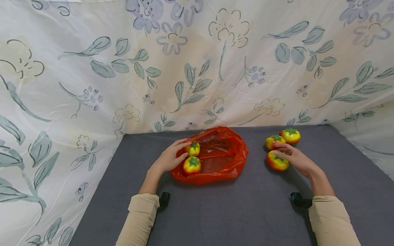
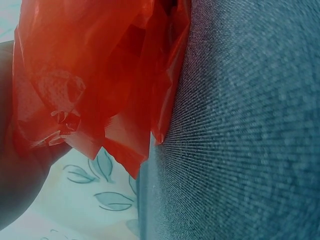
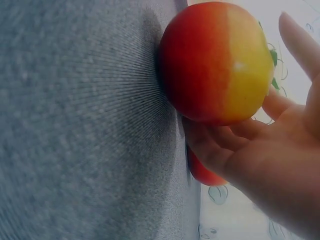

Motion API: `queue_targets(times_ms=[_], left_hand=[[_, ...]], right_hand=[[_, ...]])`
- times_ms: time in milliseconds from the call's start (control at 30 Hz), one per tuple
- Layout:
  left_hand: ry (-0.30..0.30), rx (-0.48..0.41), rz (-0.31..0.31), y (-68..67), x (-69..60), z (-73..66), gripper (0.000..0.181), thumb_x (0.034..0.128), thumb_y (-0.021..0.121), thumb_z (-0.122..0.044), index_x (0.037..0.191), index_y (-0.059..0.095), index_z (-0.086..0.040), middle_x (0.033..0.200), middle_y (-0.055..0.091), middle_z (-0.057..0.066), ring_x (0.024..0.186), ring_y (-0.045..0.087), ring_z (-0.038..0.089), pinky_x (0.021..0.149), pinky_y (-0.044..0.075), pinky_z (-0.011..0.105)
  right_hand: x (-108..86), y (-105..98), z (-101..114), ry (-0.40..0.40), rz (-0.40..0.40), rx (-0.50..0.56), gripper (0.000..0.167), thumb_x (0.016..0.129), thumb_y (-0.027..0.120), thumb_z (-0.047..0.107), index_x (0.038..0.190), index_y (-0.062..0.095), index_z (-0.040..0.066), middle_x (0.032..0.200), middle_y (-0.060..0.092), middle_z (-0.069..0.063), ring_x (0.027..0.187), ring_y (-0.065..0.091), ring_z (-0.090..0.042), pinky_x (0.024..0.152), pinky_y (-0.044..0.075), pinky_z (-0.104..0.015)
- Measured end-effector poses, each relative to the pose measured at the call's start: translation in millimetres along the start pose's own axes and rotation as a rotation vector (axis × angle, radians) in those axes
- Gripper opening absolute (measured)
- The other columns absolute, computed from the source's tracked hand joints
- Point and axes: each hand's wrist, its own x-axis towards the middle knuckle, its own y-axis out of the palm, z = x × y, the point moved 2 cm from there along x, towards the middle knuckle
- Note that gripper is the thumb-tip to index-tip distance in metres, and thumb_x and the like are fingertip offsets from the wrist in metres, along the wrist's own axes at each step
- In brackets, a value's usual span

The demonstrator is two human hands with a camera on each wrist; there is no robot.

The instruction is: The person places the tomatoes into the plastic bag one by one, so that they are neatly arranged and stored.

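In the head view, my left hand [image 1: 169, 157] is at the left rim of a red plastic bag [image 1: 237, 171], fingertips and thumb beside a red-yellow fruit [image 1: 194, 149]. Whether it grips fruit or film is unclear. A second fruit [image 1: 192, 166] lies nearer in the bag. Red film [image 2: 95, 75] hides most of that hand in the left wrist view. My right hand [image 1: 297, 159] reaches over the nearest of three fruits, this one [image 1: 278, 164]. In the right wrist view, its fingers are behind the fruit [image 3: 210, 65] and the thumb stands away from it.
Two more fruits, one [image 1: 274, 140] and another [image 1: 290, 135], lie behind my right hand on the grey tabletop [image 1: 227, 215]. Floral cloth [image 1: 184, 82] hangs at the table's back edge and along both sides. The bag's mouth faces up.
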Motion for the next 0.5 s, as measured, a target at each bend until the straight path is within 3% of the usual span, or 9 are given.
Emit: queue_targets(times_ms=[233,500], left_hand=[[-0.006,-0.002,0.005,-0.3,0.3,-0.5,0.048,0.0925,0.063,-0.016,0.138,0.051,-0.011,0.147,0.037,0.01,0.131,0.038,0.03,0.103,0.035,0.051],[0.003,0.009,-0.002,-0.5,-0.1,-1.0,0.048,0.092,0.063,-0.016,0.138,0.051,-0.01,0.147,0.038,0.011,0.131,0.038,0.031,0.102,0.035,0.052]], right_hand=[[0.7,2.3,-1.0,0.039,0.05,-0.082,0.075,0.093,0.06,0.04,0.147,0.023,0.003,0.148,0.008,-0.033,0.13,0.009,-0.053,0.098,0.015,-0.072],[0.0,3.5,-3.8,0.018,0.077,-0.069,0.077,0.09,0.067,0.032,0.146,0.024,0.004,0.145,0.01,-0.034,0.126,0.014,-0.052,0.097,0.017,-0.072]])
